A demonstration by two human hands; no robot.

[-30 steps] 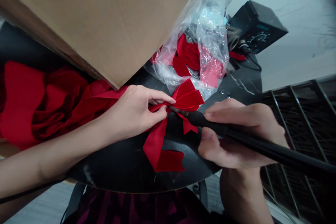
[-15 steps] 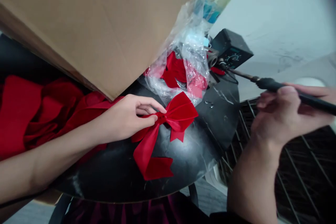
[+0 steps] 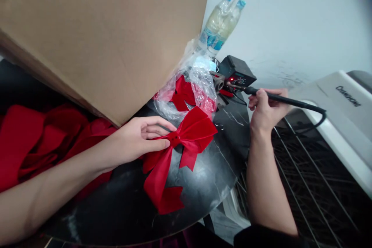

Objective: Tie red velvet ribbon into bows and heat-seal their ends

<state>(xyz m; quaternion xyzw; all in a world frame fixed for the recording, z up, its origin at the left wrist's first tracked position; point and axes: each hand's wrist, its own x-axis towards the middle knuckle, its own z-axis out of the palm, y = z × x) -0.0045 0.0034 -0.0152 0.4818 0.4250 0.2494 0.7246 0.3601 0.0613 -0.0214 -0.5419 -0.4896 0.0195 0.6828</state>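
A red velvet bow point(image 3: 186, 139) lies on a round black table point(image 3: 203, 186), its tails trailing toward me. My left hand point(image 3: 139, 139) pinches the bow at its centre knot with thumb and fingers closed. My right hand point(image 3: 266, 110) is closed round a black soldering iron point(image 3: 279, 99) with a cable, its tip held at the holder beside a black soldering station point(image 3: 236, 73) at the table's far side.
A large cardboard box point(image 3: 101, 35) overhangs the table's left. A pile of red bows point(image 3: 43, 139) lies under it. A clear plastic bag point(image 3: 192, 89) holds more red bows. Two bottles point(image 3: 222, 19) stand behind. A black wire rack point(image 3: 314, 178) and a white appliance point(image 3: 340, 112) lie to the right.
My right hand has carried the soldering iron away from the bow's knot, up and back to the station. My left hand stays pinched on the knot. The camera has tilted up.
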